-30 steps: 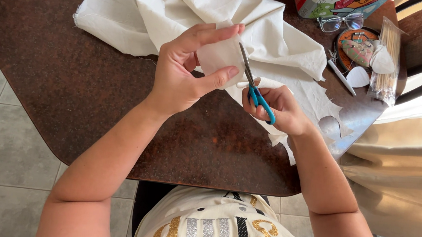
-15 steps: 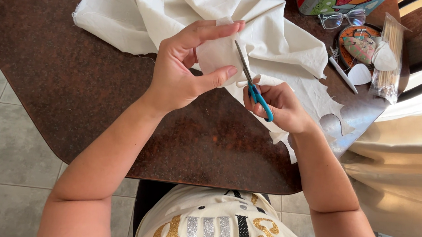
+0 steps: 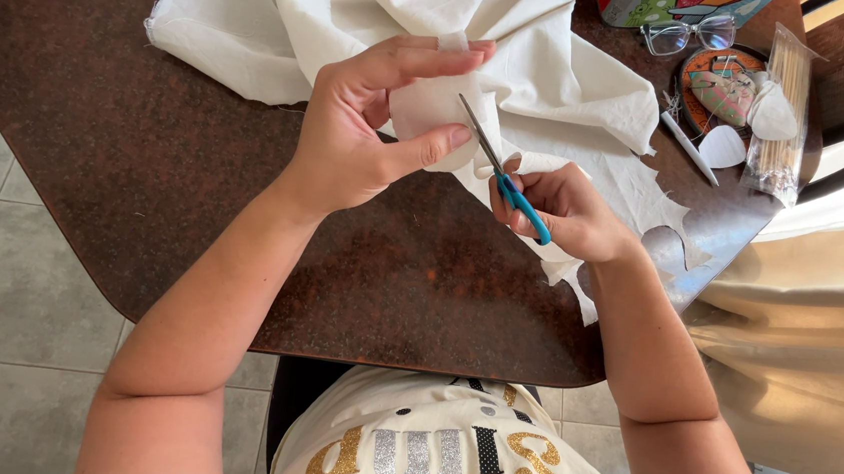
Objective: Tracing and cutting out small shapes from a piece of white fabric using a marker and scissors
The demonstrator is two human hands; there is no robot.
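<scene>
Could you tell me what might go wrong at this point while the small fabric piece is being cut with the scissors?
The scissors blades lie close to the left hand thumb pinching the small fabric piece, so a nick seems possible. The right hand cuts in the air, so the piece could twist and the cut wander. The big cloth underneath might get snagged.

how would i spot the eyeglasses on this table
Start at the dark brown table and go to its far right corner, past the big cream cloth. The eyeglasses lie there beside a round orange dish; they alone have clear lenses.
</scene>
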